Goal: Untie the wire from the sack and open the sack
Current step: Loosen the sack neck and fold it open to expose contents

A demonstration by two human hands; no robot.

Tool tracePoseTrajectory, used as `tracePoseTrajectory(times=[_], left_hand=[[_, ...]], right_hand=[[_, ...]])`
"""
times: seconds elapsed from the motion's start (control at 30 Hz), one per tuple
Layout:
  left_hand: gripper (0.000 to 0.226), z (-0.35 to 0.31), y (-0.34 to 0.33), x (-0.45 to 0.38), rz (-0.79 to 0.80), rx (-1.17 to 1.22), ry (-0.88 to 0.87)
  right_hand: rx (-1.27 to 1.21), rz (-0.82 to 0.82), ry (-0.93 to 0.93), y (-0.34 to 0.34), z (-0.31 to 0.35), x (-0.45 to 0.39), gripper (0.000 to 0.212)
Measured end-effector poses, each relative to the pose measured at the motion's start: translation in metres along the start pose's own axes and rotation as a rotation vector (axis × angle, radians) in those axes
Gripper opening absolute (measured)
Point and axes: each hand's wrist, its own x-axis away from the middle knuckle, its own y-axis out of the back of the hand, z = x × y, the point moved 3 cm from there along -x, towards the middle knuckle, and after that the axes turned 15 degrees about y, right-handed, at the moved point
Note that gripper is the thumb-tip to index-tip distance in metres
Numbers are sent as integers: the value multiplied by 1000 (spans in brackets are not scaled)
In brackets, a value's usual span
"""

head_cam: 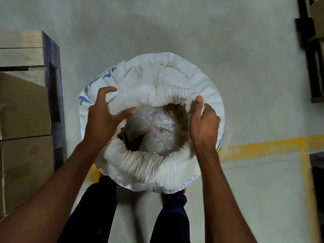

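A white woven sack (157, 79) with blue print stands upright on the floor between my legs. Its mouth is spread wide, with a crinkled rim around it. Inside lies clear bubble wrap (154, 127) over something brown. My left hand (103, 118) is on the left rim, thumb hooked inside the opening and fingers spread over the fabric. My right hand (203, 120) grips the right rim, thumb up and fingers curled round the edge. No wire shows anywhere.
Cardboard boxes (22, 109) are stacked at the left, beside a wooden pallet (21, 50) with a blue frame. Dark racking (310, 50) stands at the right edge. A yellow painted line (263, 148) crosses the grey concrete floor to the right of the sack.
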Motion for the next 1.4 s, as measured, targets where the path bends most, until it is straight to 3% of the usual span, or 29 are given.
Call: tracePoseTrajectory(times=[0.1,0.17,0.27,0.37,0.47,0.53,0.6,0.7,0.83,0.93,1.07,1.17,1.3,1.4], left_hand=[[80,4,22,2,2,-32,-13],[65,9,30,3,-5,-72,8],[53,15,32,5,-7,-131,43],[67,14,27,14,-73,-172,69],[86,12,11,32,-176,-156,150],[105,14,-3,52,-296,-204,261],[122,17,-20,75,-389,-224,407],[136,28,-45,98,-401,-114,647],[126,45,-70,103,-392,141,856],[103,51,-75,99,-362,295,745],[81,54,-69,105,-307,330,557],[79,64,-60,119,-241,360,487],[83,74,-41,133,-198,361,417],[79,79,-29,138,-172,357,388]], right_hand=[[-57,86,-45,16,-7,-6,81],[-99,172,-99,25,-15,-8,88],[-203,238,-173,34,-22,-8,83],[-41,100,-161,34,-21,2,82],[182,-142,-78,28,-10,25,59],[246,-166,-39,17,-4,43,59],[306,-183,-101,6,-3,61,67],[338,-210,-216,-8,-3,88,74],[241,-266,-394,-27,-7,110,73],[145,-242,-520,-43,-12,115,62],[-88,-424,-377,-40,-9,109,48],[-118,-442,-293,-27,-14,105,30],[-158,-327,-263,-9,-36,105,66],[-157,-265,-228,8,-44,107,66]])
